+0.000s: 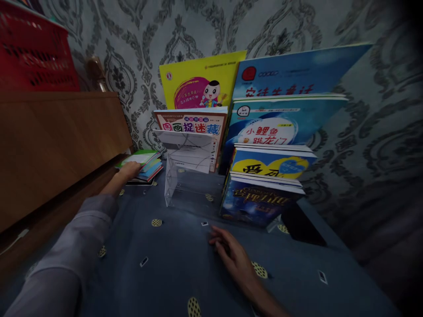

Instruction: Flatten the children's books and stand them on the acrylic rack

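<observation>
On the far left, my left hand [130,169] reaches to a small stack of books [152,171]. Its fingers are bent together at the near edge of the top green book [140,156]; the fingertips are partly hidden. My right hand [231,251] hovers low over or rests on the dark blue tablecloth [175,264], loosely curled and holding nothing. Ahead of it stands a clear tiered book rack [170,182]. Its right column holds several upright books, with a dark blue book [257,200] in front. The left column holds a yellow book [201,79], a picture book [191,121] and a white-grey booklet [188,149].
A wooden cabinet [59,145] with a red basket [36,53] on it stands at the left. A flat black object [302,224] lies right of the rack. Patterned wallpaper [188,26] covers the wall behind. A white cable [15,240] lies at the lower left.
</observation>
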The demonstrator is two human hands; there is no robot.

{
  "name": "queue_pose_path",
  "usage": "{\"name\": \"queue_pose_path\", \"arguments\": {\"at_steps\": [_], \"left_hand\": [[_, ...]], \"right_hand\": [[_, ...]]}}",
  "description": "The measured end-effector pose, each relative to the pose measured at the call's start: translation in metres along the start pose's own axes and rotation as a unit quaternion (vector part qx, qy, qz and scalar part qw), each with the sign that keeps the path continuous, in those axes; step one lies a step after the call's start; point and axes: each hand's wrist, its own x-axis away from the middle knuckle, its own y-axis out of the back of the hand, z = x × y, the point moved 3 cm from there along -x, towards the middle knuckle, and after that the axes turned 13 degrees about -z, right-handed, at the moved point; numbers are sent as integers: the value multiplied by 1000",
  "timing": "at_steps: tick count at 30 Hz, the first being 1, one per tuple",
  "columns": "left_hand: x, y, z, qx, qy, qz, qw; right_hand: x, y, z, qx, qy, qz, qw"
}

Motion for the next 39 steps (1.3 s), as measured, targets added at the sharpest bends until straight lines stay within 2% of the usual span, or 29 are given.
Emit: {"name": "queue_pose_path", "arguments": {"at_steps": [4,8,10,12,16,20,23,26,32,36,39], "left_hand": [[23,19,-9,-57,-11,-10,998],[60,33,-18,-76,-47,-21,996],[80,30,-22,-77,-87,-25,993],[96,21,-24,-91,-100,-20,991],[109,5,-23,-121,-37,-33,991],[110,9,-30,-130,-31,-44,990],[124,18,-40,-133,-43,-33,990],[154,24,-52,-136,-53,-11,989],[231,34,-85,-138,-63,58,987],[271,54,-115,-152,-85,112,978],[294,70,-141,-153,-114,127,974]], "right_hand": [[-1,0,6,-6,10,6,1000],[-1,0,3,-12,8,7,1000],[-1,-1,2,-14,7,8,1000],[-1,-1,3,-11,7,6,1000],[0,-1,9,3,20,13,1000],[0,-1,11,18,38,20,999],[-1,-1,10,25,51,19,998],[-1,-2,10,16,65,19,998],[0,-1,14,21,90,29,995],[1,-1,15,26,105,32,994],[2,-2,15,41,112,42,992]]}}
